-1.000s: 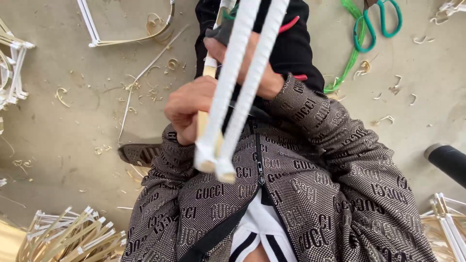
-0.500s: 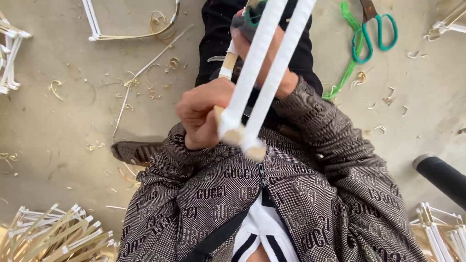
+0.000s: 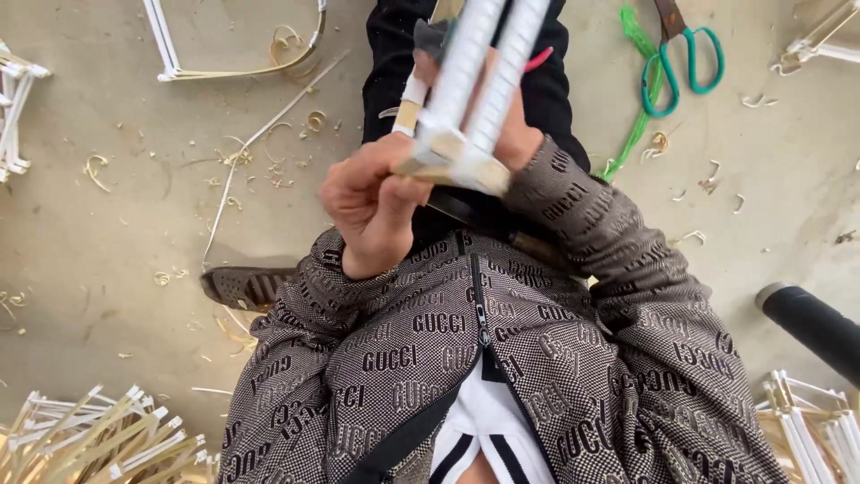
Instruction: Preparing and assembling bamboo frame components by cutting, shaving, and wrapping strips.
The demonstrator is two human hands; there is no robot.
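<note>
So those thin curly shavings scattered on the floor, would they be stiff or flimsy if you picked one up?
Probably flimsy and very light: the shavings are thin curled ribbons lying loose on the floor. They would likely snap or flatten under a pinch, and shift easily if pushed.

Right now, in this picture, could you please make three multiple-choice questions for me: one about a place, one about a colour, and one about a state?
1. Where do the scissors lie?
A. on the floor at the upper right
B. in the person's lap
C. under the shoe

2. What colour are the scissor handles?
A. red
B. green
C. white

3. How is the white frame piece held?
A. it lies loose on the floor
B. it hangs from a hook
C. the left hand grips its near end, and the right hand is behind it

Answers: 1 A, they rest on the bare floor beside a green cord. 2 B, both loops are green. 3 C, the left fingers close on the end block, while the right hand is mostly hidden.
</note>
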